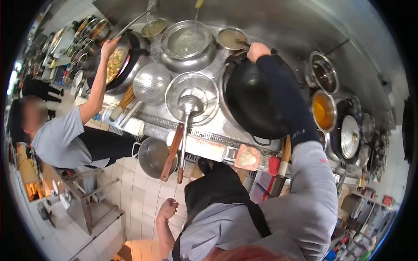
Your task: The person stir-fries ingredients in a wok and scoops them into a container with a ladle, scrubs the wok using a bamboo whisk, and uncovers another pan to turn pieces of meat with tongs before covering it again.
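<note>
My right hand (257, 51), at the end of a dark oversleeve, is closed at the far rim of the large black wok (250, 98). A short dark brown handle (243, 43) juts from its fist toward a small bowl (232, 38) of cloudy liquid; what it belongs to is hidden. Down beside my apron, my left hand (166, 209) hangs with loosely curled fingers and nothing visible in them. Left of the wok, a metal ladle (190, 104) lies across a wire strainer (172, 89), its handle over the counter edge beside a wooden handle (172, 152).
At left, another person's hand (109, 47) holds a long utensil over a wok with food (115, 65). A perforated skimmer (151, 83) and a water-filled pot (189, 56) stand between. An orange-liquid bowl (323, 112) sits right; a big pot (153, 158) stands below the counter.
</note>
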The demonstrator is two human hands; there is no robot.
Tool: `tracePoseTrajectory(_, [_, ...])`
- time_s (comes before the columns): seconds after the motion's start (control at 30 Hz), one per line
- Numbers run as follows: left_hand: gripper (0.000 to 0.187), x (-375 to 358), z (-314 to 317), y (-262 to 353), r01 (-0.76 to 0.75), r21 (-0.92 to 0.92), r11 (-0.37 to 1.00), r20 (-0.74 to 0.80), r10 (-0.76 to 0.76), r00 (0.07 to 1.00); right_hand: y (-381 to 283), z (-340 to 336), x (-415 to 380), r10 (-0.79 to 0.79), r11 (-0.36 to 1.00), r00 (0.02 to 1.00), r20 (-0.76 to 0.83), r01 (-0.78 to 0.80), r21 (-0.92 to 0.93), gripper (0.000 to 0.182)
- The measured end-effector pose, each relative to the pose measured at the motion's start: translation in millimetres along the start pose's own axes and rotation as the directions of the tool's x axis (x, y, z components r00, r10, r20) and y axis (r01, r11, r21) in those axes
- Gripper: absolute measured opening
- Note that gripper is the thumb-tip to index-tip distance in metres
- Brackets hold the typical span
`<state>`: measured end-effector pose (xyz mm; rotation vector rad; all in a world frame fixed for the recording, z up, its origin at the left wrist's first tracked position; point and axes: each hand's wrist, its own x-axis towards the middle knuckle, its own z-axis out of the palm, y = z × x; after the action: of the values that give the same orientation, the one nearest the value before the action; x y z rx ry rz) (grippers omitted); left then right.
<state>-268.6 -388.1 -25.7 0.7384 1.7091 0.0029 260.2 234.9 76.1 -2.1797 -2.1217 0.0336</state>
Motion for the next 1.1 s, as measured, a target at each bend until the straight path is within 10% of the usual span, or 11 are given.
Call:
tracePoseTrajectory(0.1, [0.032,-7,23,-80,0.059,-0.361,0.931,-0.256,-0.159,0.954,-5,41,76,0.053,0.999,0.974,0.222,-0.051,-0.017,0.035])
tracePoseTrajectory(0.17, [0.022,-3,48,-153,0.069,-0.575,0.815,-0.313,-0.297,0.902,3,85,136,-0.159,0.971,0.926,0.343,0.210,-0.115,0.037])
tracePoseTrajectory(0.2, [0.018,-27,47,-150,-0.030,0.179,0.983,-0.272,0.079,0.959,-5,96,142,-0.252,0.929,0.874,0.415,0.339,-0.149,0.038])
tracePoseTrajectory(0.23, [0.015,-46,49,-147,-0.221,0.799,0.559,0.043,0.314,0.949,-8,107,145,-0.188,0.967,0.913,0.362,0.237,-0.096,0.039])
tracePoseTrajectory(0.37, [0.016,-49,119,-232,0.122,0.500,0.857,-0.097,-0.084,0.992,-23,79,140,-0.091,0.995,0.961,0.262,0.098,-0.011,0.044])
tracePoseTrajectory(0.57, [0.015,-20,134,-211,0.175,0.097,0.980,-0.162,-0.158,0.974,-19,80,147,-0.156,0.986,0.929,0.336,0.168,-0.006,0.043])
tracePoseTrajectory(0.7, [0.015,35,119,-215,0.023,-0.718,0.695,-0.222,-0.261,0.940,-18,55,134,-0.300,0.926,0.890,0.344,0.359,-0.119,0.040])
tracePoseTrajectory(0.77, [0.013,3,46,-85,0.165,-0.476,0.864,-0.159,-0.269,0.950,-25,46,122,-0.115,0.990,0.926,0.360,0.135,-0.031,0.038])
tracePoseTrajectory(0.93, [0.019,32,-5,-74,0.015,-0.626,0.779,-0.303,-0.260,0.917,12,53,108,-0.335,0.916,0.905,0.262,0.378,-0.133,0.033])
tracePoseTrajectory(1.0, [0.018,42,-11,-74,0.003,-0.633,0.774,-0.296,-0.246,0.923,4,13,63,-0.185,0.982,0.936,0.300,0.163,0.097,0.032])
tracePoseTrajectory(1.1, [0.018,63,-8,-108,0.031,-0.646,0.763,-0.214,-0.220,0.952,-14,-10,-16,0.132,0.668,0.885,0.446,-0.412,0.620,0.026])
